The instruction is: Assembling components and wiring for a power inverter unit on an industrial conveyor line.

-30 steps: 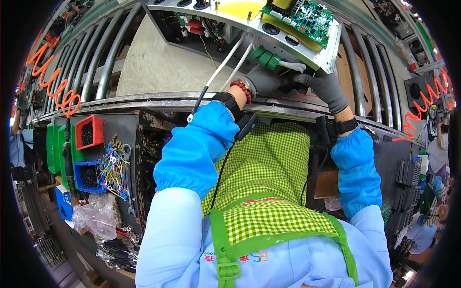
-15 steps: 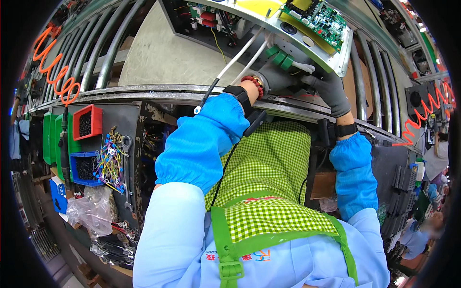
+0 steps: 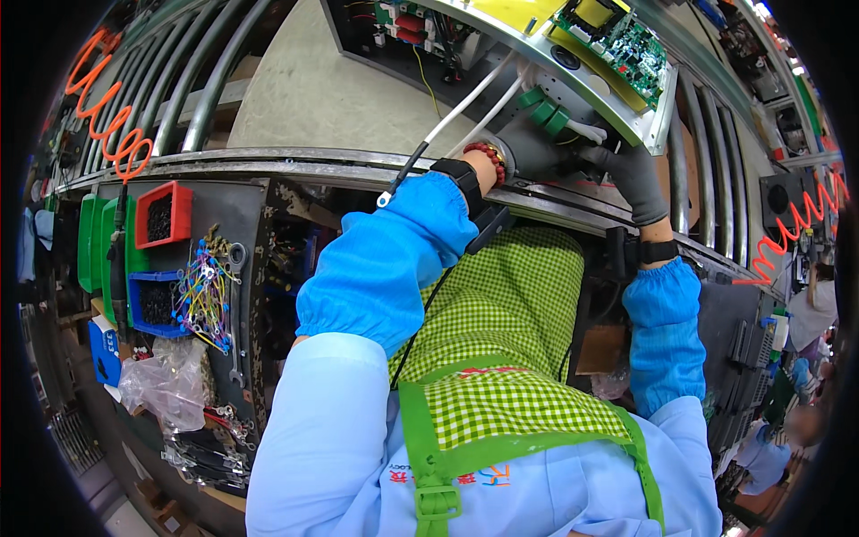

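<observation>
Steel rollers [image 3: 221,80] flank green ring cores [image 3: 557,120] just beyond the left hand [image 3: 530,152], right hand [image 3: 633,174] farther; both grips indiscernible.

Left hand [image 3: 535,152] and right hand [image 3: 637,183] — any grip hidden in shadow; chassis [image 3: 541,52] cut off by the top edge — far worker [image 3: 765,458] blurred

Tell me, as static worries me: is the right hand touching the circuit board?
Apart: the head view shows the metal panel between the right hand and circuit board.
</observation>
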Motion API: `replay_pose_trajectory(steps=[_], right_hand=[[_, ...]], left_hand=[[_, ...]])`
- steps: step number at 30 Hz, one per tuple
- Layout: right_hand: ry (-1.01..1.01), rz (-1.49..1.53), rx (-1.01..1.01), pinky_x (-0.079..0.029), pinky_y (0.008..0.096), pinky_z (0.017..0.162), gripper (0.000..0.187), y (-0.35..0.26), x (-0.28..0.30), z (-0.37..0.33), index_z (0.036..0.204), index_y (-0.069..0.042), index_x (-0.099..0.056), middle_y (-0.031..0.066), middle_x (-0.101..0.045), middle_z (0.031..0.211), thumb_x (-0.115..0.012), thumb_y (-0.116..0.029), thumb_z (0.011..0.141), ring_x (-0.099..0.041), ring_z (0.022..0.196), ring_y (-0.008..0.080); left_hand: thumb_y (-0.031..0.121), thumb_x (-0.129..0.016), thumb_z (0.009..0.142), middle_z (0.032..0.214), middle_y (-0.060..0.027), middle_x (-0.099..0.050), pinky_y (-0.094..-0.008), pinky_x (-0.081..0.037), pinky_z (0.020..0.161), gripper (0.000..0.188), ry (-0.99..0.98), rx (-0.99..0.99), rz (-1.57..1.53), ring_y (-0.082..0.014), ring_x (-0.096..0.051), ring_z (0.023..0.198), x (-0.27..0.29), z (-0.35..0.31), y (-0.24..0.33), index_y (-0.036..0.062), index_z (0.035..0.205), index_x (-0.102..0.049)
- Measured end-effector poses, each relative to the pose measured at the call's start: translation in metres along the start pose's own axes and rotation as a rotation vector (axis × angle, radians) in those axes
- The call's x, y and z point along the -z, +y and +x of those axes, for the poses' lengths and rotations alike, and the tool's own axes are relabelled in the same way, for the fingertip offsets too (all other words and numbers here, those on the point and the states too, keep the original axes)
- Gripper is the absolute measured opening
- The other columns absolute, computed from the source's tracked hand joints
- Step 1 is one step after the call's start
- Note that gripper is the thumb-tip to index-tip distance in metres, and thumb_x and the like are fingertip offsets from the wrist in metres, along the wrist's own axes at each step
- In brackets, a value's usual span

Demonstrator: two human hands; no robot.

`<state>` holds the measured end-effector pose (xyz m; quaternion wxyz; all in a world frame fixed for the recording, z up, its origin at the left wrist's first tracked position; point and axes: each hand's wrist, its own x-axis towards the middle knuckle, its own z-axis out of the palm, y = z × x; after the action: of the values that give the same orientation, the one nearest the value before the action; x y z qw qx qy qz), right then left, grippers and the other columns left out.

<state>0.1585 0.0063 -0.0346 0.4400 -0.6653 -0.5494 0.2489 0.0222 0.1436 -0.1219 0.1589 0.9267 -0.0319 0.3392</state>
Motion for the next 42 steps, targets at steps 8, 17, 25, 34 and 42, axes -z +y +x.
replay_pose_trajectory(steps=[8,17,25,34,42], right_hand=[[-0.022,0.022,0.002,-0.048,0.0241,0.048,0.030,-0.003,0.001,0.000,0.106,0.006,-0.060,0.0075,-0.065,0.079,-0.073,-0.001,0.080,-0.059,0.054,0.0115],[-0.030,-0.080,-0.049,-0.043,0.0231,0.045,0.027,0.011,-0.005,-0.002,0.110,0.001,-0.061,0.0031,-0.062,0.071,-0.068,-0.012,0.087,-0.056,0.052,0.0084],[0.001,-0.187,0.107,-0.045,0.0240,0.050,0.031,0.008,0.000,0.001,0.113,0.001,-0.060,0.0032,-0.062,0.076,-0.068,-0.012,0.086,-0.055,0.057,0.0067],[-0.175,0.129,-0.118,-0.046,0.0240,0.055,0.037,0.012,0.006,0.003,0.120,-0.001,-0.057,0.0023,-0.062,0.083,-0.069,-0.010,0.086,-0.055,0.063,0.0080],[-0.185,0.160,-0.083,-0.046,0.0233,0.056,0.037,0.017,0.007,0.000,0.121,0.000,-0.056,0.0028,-0.063,0.090,-0.067,-0.013,0.088,-0.055,0.066,0.0071]], left_hand=[[0.031,-0.059,0.089,0.110,-0.0134,-0.065,-0.0382,-0.049,0.091,0.035,0.012,0.245,-0.283,-0.0296,-0.062,0.103,0.015,0.001,0.013,0.0148,0.119,-0.061],[0.030,-0.057,0.090,0.114,-0.0139,-0.064,-0.0391,-0.049,0.091,0.034,-0.090,0.275,-0.151,-0.0309,-0.062,0.101,0.010,0.004,0.007,0.0141,0.120,-0.062],[0.033,-0.061,0.086,0.111,-0.0118,-0.064,-0.0383,-0.050,0.090,0.032,0.030,0.108,-0.059,-0.0304,-0.061,0.103,-0.011,-0.001,-0.003,0.0143,0.112,-0.066],[0.033,-0.062,0.086,0.114,-0.0130,-0.063,-0.0407,-0.049,0.091,0.036,0.005,0.112,-0.043,-0.0311,-0.061,0.103,-0.002,0.000,0.007,0.0147,0.117,-0.062],[0.027,-0.060,0.086,0.117,-0.0146,-0.062,-0.0399,-0.049,0.091,0.042,-0.020,0.241,-0.194,-0.0308,-0.062,0.103,0.012,0.007,0.012,0.0159,0.126,-0.058]])
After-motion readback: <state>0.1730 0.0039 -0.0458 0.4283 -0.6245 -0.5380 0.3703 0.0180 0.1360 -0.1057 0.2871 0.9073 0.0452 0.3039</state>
